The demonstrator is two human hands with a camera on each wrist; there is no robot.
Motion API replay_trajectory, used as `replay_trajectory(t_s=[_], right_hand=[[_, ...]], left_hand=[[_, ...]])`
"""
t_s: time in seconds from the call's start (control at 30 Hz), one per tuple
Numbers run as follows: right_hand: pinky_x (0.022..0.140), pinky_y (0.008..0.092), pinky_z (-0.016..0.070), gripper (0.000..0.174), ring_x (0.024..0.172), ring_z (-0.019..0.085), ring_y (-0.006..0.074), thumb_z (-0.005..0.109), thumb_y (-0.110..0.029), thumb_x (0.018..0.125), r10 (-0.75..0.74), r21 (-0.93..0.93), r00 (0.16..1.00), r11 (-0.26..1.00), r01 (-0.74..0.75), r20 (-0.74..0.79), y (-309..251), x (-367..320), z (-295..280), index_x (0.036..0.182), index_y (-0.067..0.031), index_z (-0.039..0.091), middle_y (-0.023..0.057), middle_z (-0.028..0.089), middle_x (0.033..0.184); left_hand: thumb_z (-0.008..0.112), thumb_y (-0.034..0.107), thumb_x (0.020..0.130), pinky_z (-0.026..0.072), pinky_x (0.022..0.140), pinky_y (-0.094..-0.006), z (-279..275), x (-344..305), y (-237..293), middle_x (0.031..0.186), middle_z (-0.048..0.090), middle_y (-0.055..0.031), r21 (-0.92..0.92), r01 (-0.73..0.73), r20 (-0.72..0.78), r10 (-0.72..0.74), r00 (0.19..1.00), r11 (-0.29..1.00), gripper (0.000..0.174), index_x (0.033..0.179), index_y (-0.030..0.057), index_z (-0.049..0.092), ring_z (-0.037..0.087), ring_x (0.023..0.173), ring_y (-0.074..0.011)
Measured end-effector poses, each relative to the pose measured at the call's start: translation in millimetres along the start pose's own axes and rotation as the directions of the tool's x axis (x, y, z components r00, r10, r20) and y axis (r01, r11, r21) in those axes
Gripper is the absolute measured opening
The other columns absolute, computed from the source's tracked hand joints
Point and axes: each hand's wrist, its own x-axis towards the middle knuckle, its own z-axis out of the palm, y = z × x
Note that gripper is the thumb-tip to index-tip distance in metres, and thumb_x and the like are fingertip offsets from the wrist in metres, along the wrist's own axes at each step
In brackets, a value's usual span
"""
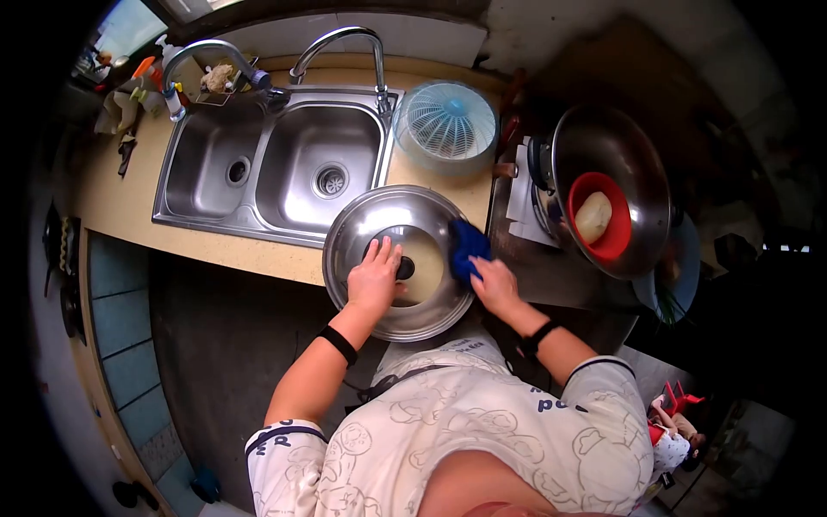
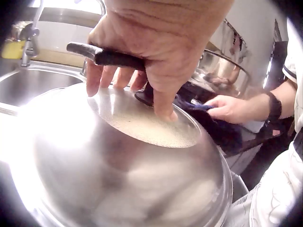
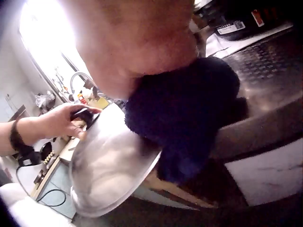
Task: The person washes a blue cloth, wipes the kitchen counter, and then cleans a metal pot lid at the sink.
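"Lid [image 1: 427, 289], to begin with: where was it?"

"Right before the person [image 1: 448, 414], tilted and jutting past the near edge of the table [image 1: 258, 260]. What bore its weight, I couldn't tell."

"Who had hold of it?"

"The left hand [image 1: 372, 280]: thumb and fingers curled round the black knob [image 1: 406, 268], their tips coming down to the window [image 1: 424, 244]. The right hand [image 1: 498, 287] gripped a bunched blue cloth [image 1: 466, 246] at the rim."

"How did you rate its handling?"

"Stiff and fairly light, I judged, with slick metal that could slide under damp fingers. The window looked like glass, so probably the fragile part. The knob seemed the surest hold, the rim second. The cloth looked soft and thick."

"And containers?"

"Just beyond the lid stood a clear bowl [image 1: 444, 161], a blue basket [image 1: 448, 110] in or over it; I couldn't tell which. Leftward lay the sink [image 1: 301, 155], both drains showing. Rightward, a wok [image 1: 648, 155] held a red bowl [image 1: 622, 226], and in that sat a pale lump [image 1: 593, 217]."

"Past that?"

"A dish [image 1: 689, 258], partly behind the wok, with greens [image 1: 668, 303]."
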Motion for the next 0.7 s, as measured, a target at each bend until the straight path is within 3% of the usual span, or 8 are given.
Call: replay_trajectory(t_s=[0.07, 0.17, 0.23, 0.33, 0.4, 0.57, 0.7], right_hand=[[0.080, 0.0385, 0.0459, 0.039, 0.090, 0.056, 0.0311, 0.059, -0.018, 0.076, -0.003, 0.029, 1.000, 1.000, 0.003, 0.002, 0.8, -5.4, 6.6, 0.113, -0.0036, 0.056, 0.0167, 0.059, 0.106], [0.084, 0.0391, 0.0437, 0.038, 0.095, 0.053, 0.0350, 0.057, -0.016, 0.077, -0.012, 0.091, 0.978, 0.995, 0.031, -0.207, 0.7, 26.9, 17.4, 0.112, -0.0004, 0.054, 0.0211, 0.056, 0.110], [0.087, 0.0389, 0.0425, 0.036, 0.099, 0.052, 0.0332, 0.056, -0.015, 0.078, -0.034, 0.105, 0.965, 0.992, 0.063, -0.259, 4.2, 75.3, 22.8, 0.112, -0.0022, 0.055, 0.0171, 0.057, 0.112], [0.086, 0.0374, 0.0423, 0.029, 0.098, 0.052, 0.0301, 0.055, -0.021, 0.078, -0.047, 0.117, 0.987, 0.991, 0.065, -0.156, -21.4, 143.1, 8.6, 0.104, -0.0091, 0.062, 0.0092, 0.060, 0.103], [0.086, 0.0390, 0.0425, 0.029, 0.097, 0.051, 0.0311, 0.054, -0.023, 0.079, -0.127, 0.142, 0.977, 0.978, 0.152, -0.171, -26.8, 167.8, 13.5, 0.104, -0.0113, 0.062, 0.0076, 0.060, 0.104], [0.083, 0.0411, 0.0434, 0.036, 0.099, 0.049, 0.0327, 0.054, -0.024, 0.081, 0.092, -0.004, 0.958, 0.995, -0.096, -0.270, -30.2, 112.5, 19.9, 0.112, -0.0065, 0.054, 0.0121, 0.056, 0.106], [0.076, 0.0437, 0.0469, 0.049, 0.092, 0.053, 0.0372, 0.056, -0.024, 0.081, 0.224, -0.023, 0.967, 0.973, -0.229, -0.124, -29.7, 28.3, 25.1, 0.122, 0.0003, 0.043, 0.0214, 0.048, 0.105]], left_hand=[[0.079, 0.032, 0.054, 0.0474, 0.086, -0.0319, -0.9, -0.8, -1.3, 0.133, 0.042, -0.0080, 0.016, -0.039, 0.010, 0.039, 0.999, 0.999, 0.080, 0.125, 0.0143, 0.047, 0.042, 0.121, -0.0244], [0.079, 0.032, 0.054, 0.0475, 0.086, -0.0321, -2.3, 1.0, -3.4, 0.132, 0.043, -0.0080, 0.027, -0.063, -0.003, 0.063, 0.998, 0.998, 0.080, 0.125, 0.0137, 0.047, 0.044, 0.120, -0.0249], [0.079, 0.032, 0.054, 0.0475, 0.086, -0.0322, -1.9, -0.4, -2.4, 0.132, 0.044, -0.0080, 0.028, -0.073, 0.008, 0.073, 0.997, 0.997, 0.080, 0.124, 0.0135, 0.047, 0.045, 0.119, -0.0250], [0.079, 0.032, 0.053, 0.0477, 0.085, -0.0321, -2.5, 2.1, -3.3, 0.131, 0.044, -0.0083, 0.035, -0.082, -0.013, 0.082, 0.997, 0.996, 0.080, 0.124, 0.0138, 0.048, 0.045, 0.119, -0.0251], [0.080, 0.032, 0.052, 0.0475, 0.086, -0.0314, -0.5, 2.8, -0.5, 0.131, 0.045, -0.0086, 0.028, -0.004, -0.043, 0.006, 0.999, 1.000, 0.079, 0.123, 0.0140, 0.049, 0.045, 0.119, -0.0245], [0.080, 0.032, 0.051, 0.0471, 0.086, -0.0316, 0.3, 4.0, 2.2, 0.131, 0.045, -0.0083, 0.018, 0.053, -0.053, -0.052, 0.997, 0.998, 0.079, 0.122, 0.0145, 0.050, 0.044, 0.119, -0.0237], [0.080, 0.032, 0.052, 0.0463, 0.088, -0.0328, 1.6, 4.3, 2.4, 0.131, 0.045, -0.0072, 0.003, 0.066, -0.047, -0.066, 0.997, 0.998, 0.079, 0.124, 0.0155, 0.049, 0.044, 0.119, -0.0243]])
